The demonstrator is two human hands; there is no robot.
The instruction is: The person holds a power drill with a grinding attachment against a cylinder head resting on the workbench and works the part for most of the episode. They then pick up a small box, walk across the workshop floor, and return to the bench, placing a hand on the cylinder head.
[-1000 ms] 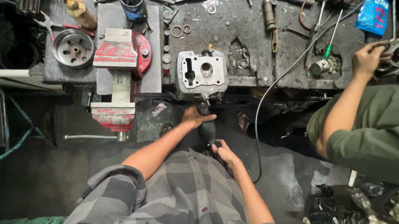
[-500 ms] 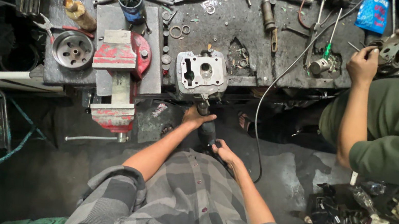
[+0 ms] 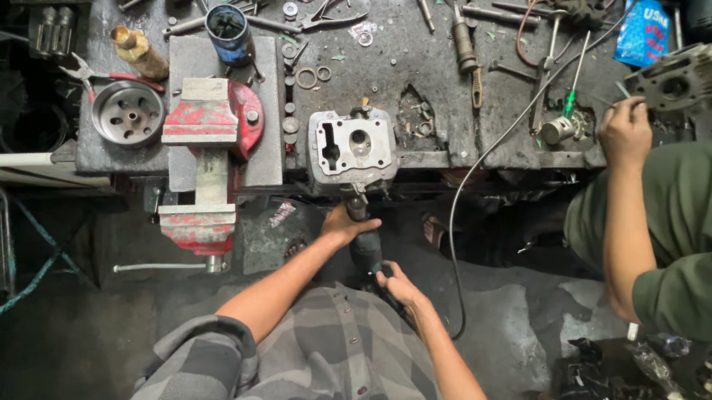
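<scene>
— So where's the power tool (image 3: 365, 250)?
— Just below the engine head (image 3: 351, 146) at the workbench (image 3: 514, 129) edge, tip against it. Left hand (image 3: 345, 224) wraps its front, right hand (image 3: 398, 286) clasps the rear.
— Advice?
— Probably keep it square, and the cord (image 3: 469, 188) clear.

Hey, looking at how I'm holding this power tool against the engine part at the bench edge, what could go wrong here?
The metal engine part sits at the workbench edge, not in the red vise, so it might shift or drop. The tool's cable hangs close by your right hand and could snag. Your left hand grips the power tool near its working end, so a slip may catch fingers.
</scene>
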